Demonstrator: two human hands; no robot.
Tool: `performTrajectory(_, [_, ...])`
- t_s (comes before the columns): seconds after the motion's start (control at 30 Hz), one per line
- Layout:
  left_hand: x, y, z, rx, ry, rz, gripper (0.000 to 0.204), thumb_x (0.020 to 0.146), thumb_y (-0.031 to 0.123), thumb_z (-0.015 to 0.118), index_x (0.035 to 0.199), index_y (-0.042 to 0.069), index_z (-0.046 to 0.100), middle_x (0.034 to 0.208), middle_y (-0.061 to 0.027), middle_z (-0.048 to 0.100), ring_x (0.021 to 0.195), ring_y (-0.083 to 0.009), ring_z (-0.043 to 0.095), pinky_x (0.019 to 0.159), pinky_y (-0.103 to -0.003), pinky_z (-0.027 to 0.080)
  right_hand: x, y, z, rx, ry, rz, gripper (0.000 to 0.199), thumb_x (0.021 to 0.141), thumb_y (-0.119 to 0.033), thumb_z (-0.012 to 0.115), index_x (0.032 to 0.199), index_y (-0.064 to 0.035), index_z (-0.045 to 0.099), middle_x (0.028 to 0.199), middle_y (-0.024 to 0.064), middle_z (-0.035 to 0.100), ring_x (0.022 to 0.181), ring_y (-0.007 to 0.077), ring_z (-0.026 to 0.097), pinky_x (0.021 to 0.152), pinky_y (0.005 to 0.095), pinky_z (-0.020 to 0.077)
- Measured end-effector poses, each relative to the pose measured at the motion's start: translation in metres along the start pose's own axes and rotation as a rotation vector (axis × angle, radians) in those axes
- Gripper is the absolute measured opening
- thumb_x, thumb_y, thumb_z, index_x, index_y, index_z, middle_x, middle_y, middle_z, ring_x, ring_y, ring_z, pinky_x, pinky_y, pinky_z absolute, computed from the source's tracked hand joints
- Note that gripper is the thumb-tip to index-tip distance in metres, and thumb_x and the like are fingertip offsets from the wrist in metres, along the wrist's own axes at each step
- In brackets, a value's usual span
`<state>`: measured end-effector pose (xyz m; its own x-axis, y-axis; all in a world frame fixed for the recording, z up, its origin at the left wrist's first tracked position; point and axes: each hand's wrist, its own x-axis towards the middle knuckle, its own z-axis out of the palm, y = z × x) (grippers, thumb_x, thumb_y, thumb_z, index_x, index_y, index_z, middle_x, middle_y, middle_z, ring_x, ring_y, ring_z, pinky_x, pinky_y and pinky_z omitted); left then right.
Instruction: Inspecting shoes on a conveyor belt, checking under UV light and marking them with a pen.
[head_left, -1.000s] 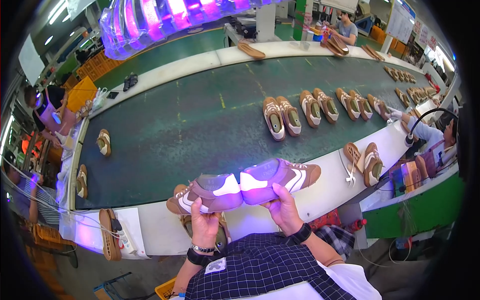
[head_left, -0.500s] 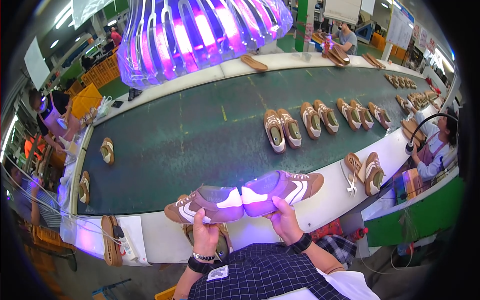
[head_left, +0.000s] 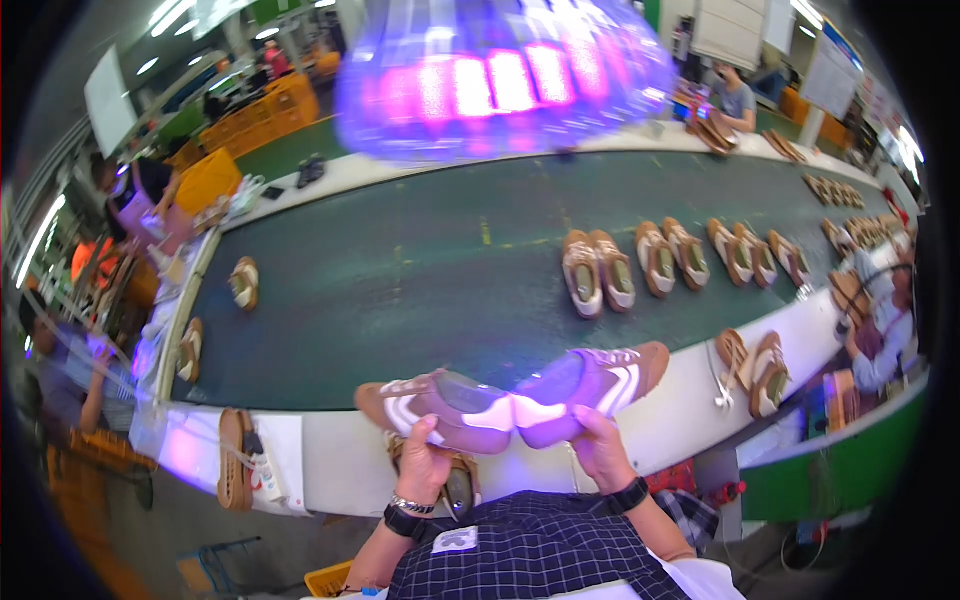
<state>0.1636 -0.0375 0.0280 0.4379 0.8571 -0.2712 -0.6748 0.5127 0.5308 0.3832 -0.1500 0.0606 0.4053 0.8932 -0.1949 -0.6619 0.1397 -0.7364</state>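
My left hand point(head_left: 424, 468) grips a brown-and-white sneaker point(head_left: 455, 412) by its side, thumb on the upper and the toe pointing left. A matching sneaker point(head_left: 590, 395), toe to the right, is held by my right hand point(head_left: 600, 450). Their white heels meet or nearly meet in front of me, above the white front ledge. Purple light falls on both heels. Behind my left hand, partly hidden, more brown shoes point(head_left: 461, 487) rest at the ledge.
Several sneaker pairs point(head_left: 655, 258) stand on the green conveyor belt point(head_left: 420, 300). A purple-lit lamp point(head_left: 500, 80) in clear wrap hangs ahead. Brown soles point(head_left: 235, 460) lie on the ledge at left; a shoe point(head_left: 768, 375) stands at right. Co-workers point(head_left: 880, 325) sit on both sides.
The whole view has shifted, so the belt and shoes appear further right. Both hands keep their hold on the two sneakers, heels still together.
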Motion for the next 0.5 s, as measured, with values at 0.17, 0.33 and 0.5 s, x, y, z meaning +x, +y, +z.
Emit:
performTrajectory(0.17, [0.007,0.004,-0.013,-0.180,-0.082,-0.075,0.045,0.080,0.021,0.060,0.122,0.008,0.049,0.114,-0.0071,0.057,0.106,-0.0231,0.054,0.096,-0.040,0.043,-0.008,0.011,-0.017,0.136,-0.074,0.174,0.060,0.079,-0.035,0.055,0.126,0.0008,0.042,0.114,0.0174,0.056,0.105,0.0319,0.056,0.094,0.0446,0.0445])
performTrajectory(0.33, [0.064,0.086,-0.072,-0.198,-0.124,0.039,0.057,0.086,0.038,0.046,0.129,0.001,0.043,0.113,-0.0175,0.057,0.103,-0.0299,0.057,0.092,-0.044,0.046,-0.017,0.029,-0.059,0.252,-0.156,0.440,0.067,0.077,-0.044,0.047,0.125,0.0035,0.043,0.106,0.0255,0.056,0.093,0.0359,0.060,0.080,0.0463,0.0510])
performTrajectory(0.5, [0.109,0.177,-0.197,0.789,0.333,0.366,0.057,0.091,0.042,0.043,0.128,-0.001,0.043,0.115,-0.0156,0.056,0.104,-0.0280,0.056,0.091,-0.041,0.044,-0.028,0.044,-0.082,0.274,0.020,0.508,0.069,0.082,-0.047,0.044,0.130,0.0029,0.039,0.109,0.0248,0.055,0.094,0.0393,0.059,0.079,0.0494,0.0509])
